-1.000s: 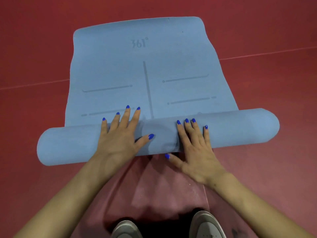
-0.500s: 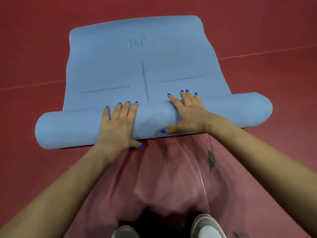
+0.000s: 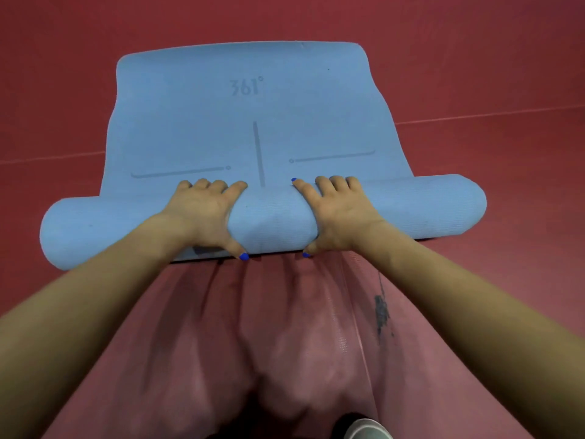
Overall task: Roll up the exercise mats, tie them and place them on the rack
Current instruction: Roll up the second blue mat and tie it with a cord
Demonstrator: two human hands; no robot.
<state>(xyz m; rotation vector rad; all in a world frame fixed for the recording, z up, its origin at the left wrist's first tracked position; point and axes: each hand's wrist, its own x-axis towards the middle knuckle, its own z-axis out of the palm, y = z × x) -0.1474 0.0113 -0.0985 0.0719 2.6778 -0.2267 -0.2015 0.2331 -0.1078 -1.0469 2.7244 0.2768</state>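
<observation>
While half-rolled blue mat (image 3: 253, 122) lies on red floor (image 3: 474, 58), left hand (image 3: 202, 210) and right hand (image 3: 338, 210) grip its roll, fingers curled over.

The only readable marking is "361°" (image 3: 246, 86), printed in a darker tone on the flat, unrolled part of the blue exercise mat (image 3: 202, 128), near its far edge and about midway between its left and right edges. It reads upright from the head view. The other marks on the mat are plain alignment lines with no letters or numbers, and no writing can be made out on the red floor (image 3: 506, 58).
</observation>
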